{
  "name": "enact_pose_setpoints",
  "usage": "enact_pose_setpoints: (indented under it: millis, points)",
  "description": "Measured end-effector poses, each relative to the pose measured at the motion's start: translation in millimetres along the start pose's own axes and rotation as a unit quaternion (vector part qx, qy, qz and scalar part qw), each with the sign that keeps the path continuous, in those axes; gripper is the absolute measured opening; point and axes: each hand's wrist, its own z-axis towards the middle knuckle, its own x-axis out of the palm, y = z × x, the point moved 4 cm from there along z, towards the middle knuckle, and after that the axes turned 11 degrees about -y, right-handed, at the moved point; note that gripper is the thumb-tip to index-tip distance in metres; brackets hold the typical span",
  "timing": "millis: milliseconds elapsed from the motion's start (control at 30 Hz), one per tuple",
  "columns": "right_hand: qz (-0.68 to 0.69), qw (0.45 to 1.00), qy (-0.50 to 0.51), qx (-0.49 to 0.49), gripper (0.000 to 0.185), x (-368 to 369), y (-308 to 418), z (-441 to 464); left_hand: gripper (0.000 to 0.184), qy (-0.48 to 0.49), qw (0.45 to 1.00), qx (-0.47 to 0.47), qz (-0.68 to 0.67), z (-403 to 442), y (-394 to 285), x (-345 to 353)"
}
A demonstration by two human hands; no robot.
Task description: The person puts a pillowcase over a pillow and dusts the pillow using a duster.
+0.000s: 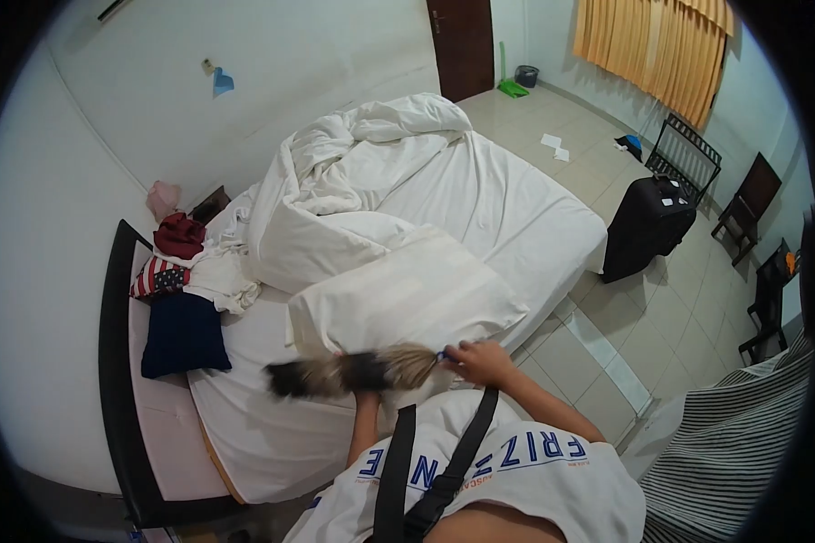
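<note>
My right hand (475,363) is closed around the handle end of a feather duster (407,365), which has bands of tan and dark feathers. The duster reaches leftward across the front of my body, its far end blurred. Behind the feathers is my left hand (368,398); mostly the wrist shows, and its fingers are hidden. Just beyond both hands lies a white pillow (407,294), close to the left hand; whether that hand grips it I cannot tell. Under the pillow is the white-sheeted bed (281,434), with a bunched white duvet (335,181) farther back.
Against the black headboard (122,362) lie a navy pillow (186,335), a flag-patterned pillow (158,277) and bunched cloths. A black suitcase (647,226) stands off the bed's right side. Chairs (749,204) line the right wall. Striped fabric (743,452) hangs at lower right.
</note>
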Motion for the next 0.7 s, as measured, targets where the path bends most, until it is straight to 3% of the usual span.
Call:
enact_pose_setpoints:
  millis: [67, 133, 233, 300, 400, 467, 500, 533, 567, 667, 700]
  points:
    - [-0.037, 0.996, -0.052, 0.068, 0.034, 17.4, -44.8, -12.9, 0.072, 0.013, 0.998, 0.043, 0.038, -9.5, -16.1, 5.0]
    - [-0.08, 0.965, -0.107, 0.226, 0.036, 18.7, -96.9, -23.4, 0.071, 0.034, 0.995, 0.078, 0.049, 0.5, -5.8, -0.9]
    - [-0.133, 0.917, -0.107, 0.36, 0.04, -5.0, -138.8, -24.2, 0.071, 0.076, 0.994, 0.031, -0.071, 16.1, 10.7, -3.0]
    - [-0.123, 0.91, -0.127, 0.375, 0.04, -45.6, -125.4, -21.6, 0.069, 0.109, 0.987, 0.018, -0.116, 18.5, 4.7, 5.6]
    - [0.045, 0.947, -0.144, 0.285, 0.036, -76.5, -61.8, -0.4, 0.065, 0.169, 0.977, 0.03, -0.124, 5.3, -23.7, 25.4]
    - [0.138, 0.958, -0.219, 0.124, 0.031, -83.5, -17.8, 8.8, 0.062, 0.222, 0.966, 0.03, -0.129, 12.4, -30.3, 29.8]
    - [0.112, 0.971, -0.198, 0.07, 0.03, -82.5, -6.4, 10.3, 0.054, 0.243, 0.956, -0.029, -0.159, 25.5, -23.3, 27.4]
    - [0.085, 0.981, -0.176, 0.016, 0.031, -82.2, 2.6, 10.9, 0.051, 0.221, 0.969, 0.024, -0.106, 23.3, -32.9, 28.5]
    - [0.033, 0.989, -0.146, 0.009, 0.031, -82.2, 6.0, 13.6, 0.047, 0.197, 0.976, 0.078, -0.052, 13.9, -52.7, 31.2]
    - [0.003, 0.975, -0.181, 0.132, 0.033, -53.1, -42.8, -0.6, 0.04, 0.12, 0.957, 0.241, 0.112, -14.7, -113.2, 38.1]
    - [-0.003, 0.962, -0.151, 0.226, 0.035, -44.4, -64.1, -7.5, 0.042, 0.154, 0.951, 0.23, 0.136, -11.1, -117.3, 40.0]
